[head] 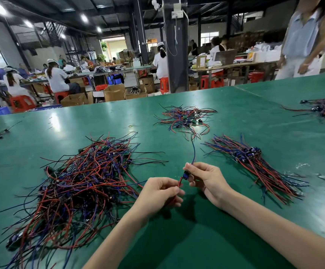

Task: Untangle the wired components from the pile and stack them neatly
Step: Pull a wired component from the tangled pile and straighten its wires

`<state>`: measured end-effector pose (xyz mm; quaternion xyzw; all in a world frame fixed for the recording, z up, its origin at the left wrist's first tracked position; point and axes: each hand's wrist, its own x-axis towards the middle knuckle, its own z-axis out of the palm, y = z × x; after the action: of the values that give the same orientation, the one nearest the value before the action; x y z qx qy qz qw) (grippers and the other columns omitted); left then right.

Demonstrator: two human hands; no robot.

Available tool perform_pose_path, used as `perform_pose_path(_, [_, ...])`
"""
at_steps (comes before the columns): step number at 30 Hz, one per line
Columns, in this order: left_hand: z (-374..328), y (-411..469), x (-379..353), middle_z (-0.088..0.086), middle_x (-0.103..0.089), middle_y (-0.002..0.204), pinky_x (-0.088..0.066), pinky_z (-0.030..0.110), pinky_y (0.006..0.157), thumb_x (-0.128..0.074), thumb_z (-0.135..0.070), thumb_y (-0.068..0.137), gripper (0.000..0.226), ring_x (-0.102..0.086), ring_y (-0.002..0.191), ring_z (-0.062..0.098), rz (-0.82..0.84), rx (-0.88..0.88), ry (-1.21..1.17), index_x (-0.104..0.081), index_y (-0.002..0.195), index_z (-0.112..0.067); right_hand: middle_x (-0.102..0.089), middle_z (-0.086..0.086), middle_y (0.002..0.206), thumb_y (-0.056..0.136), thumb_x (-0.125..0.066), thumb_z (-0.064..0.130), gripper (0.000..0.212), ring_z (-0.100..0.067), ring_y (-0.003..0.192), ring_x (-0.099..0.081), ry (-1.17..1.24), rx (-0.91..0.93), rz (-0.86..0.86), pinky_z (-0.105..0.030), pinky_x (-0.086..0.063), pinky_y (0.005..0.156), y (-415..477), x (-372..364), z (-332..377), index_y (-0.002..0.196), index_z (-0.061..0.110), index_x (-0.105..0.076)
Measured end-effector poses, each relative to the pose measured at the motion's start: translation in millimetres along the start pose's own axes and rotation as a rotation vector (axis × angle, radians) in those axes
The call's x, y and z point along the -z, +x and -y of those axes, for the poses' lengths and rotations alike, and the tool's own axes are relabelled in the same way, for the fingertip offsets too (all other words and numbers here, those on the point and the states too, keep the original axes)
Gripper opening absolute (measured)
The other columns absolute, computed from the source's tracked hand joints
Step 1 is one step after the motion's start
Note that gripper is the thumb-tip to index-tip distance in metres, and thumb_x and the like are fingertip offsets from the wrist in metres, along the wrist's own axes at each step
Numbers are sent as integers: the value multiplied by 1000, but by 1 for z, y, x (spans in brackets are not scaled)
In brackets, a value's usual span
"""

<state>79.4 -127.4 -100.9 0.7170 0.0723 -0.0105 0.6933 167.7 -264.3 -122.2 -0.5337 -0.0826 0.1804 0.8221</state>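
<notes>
Head view: both hands hover over the glossy green bench (196, 239), between the tangled pile (80, 181) at left and the combed stack (254, 162) at right. On the component (186, 174), the left hand (159, 191) pinches the red lead (179, 184) and the right hand (204, 177) grips the small blue body, likely straightening the thin, pliant wires for stacking. Its blue lead (193, 150) trails far toward a smaller tangle (185, 119).
</notes>
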Motion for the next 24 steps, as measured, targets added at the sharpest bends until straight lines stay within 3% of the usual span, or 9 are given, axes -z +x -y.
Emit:
perform_pose_path(5, [-2,-6,-2,11,-70,75,-57,25,62,-51,8,90,16,-68,63,17,171,43,-31,-66,89,1,-65,-3,61,66,-73,27,18,-9,46,-56,-69,-56,51,-18,-44,42,-10,2,8,66,9,-67])
perform_pose_path(9, [-4,-4,-4,10,-68,73,-55,24,60,-49,10,89,20,-64,59,14,12,17,17,-66,85,-1,-65,-1,64,73,-68,27,19,-11,51,-62,-94,-103,151,-19,-49,46,-19,0,16,74,8,-64])
perform_pose_path(12, [-5,0,0,9,-67,79,-52,23,59,-46,3,93,21,-61,61,13,-111,-23,30,-66,89,-2,-63,1,65,74,-68,24,17,-9,52,-55,-80,-121,197,-22,-51,48,-22,-2,23,73,8,-61])
perform_pose_path(17, [-4,-1,-3,6,-68,88,-51,22,64,-57,-16,92,19,-60,72,11,-21,-97,-61,-70,99,-4,-60,-5,67,81,-66,19,18,-13,59,-56,-221,-191,278,-26,-53,52,-29,-6,21,66,10,-62])
perform_pose_path(21, [-3,-1,-4,13,-70,87,-53,32,73,-68,-10,82,18,-62,72,17,-42,-115,-97,-72,98,-3,-68,-14,75,90,-58,11,11,-19,62,-66,-289,-196,335,-30,-57,58,-33,-7,18,84,2,-58])
perform_pose_path(24, [-3,-2,-2,12,-72,88,-47,37,81,-72,-13,77,13,-62,80,18,-74,-126,-96,-76,90,-10,-68,-13,73,90,-58,13,16,-20,60,-66,-370,-172,385,-28,-54,54,-35,-10,18,97,-1,-60])
